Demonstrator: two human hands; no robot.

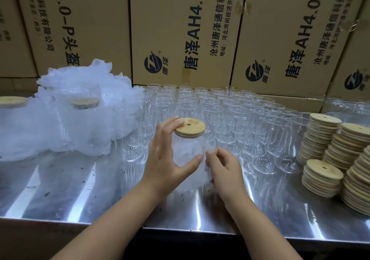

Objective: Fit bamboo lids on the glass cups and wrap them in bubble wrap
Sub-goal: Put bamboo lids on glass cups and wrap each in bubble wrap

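Lidded cup (186, 142): centre of the frame, held just above the steel table (60, 189).
Bamboo lid (189, 128): one, seated on the cup's mouth, with a small hole in its top.
Bubble wrap (190, 179): lies around the cup's body and hangs below it.
Left hand (166, 159): spread wide round the cup, with fingertips (177, 122) on the lid's rim and the thumb across the wrapped body.
Right hand (224, 169): fingers curled close together, pinching the wrap at the cup's right side.
Bare cups (230, 115): several rows behind the hands, upright and touching; too many to count.
Lid stacks (322, 139): at least four at the right edge, one of them short.
Wrap pile (80, 119): left of the frame, with two more lids showing in it.
Cardboard boxes (180, 29): printed, and fill the upper frame.
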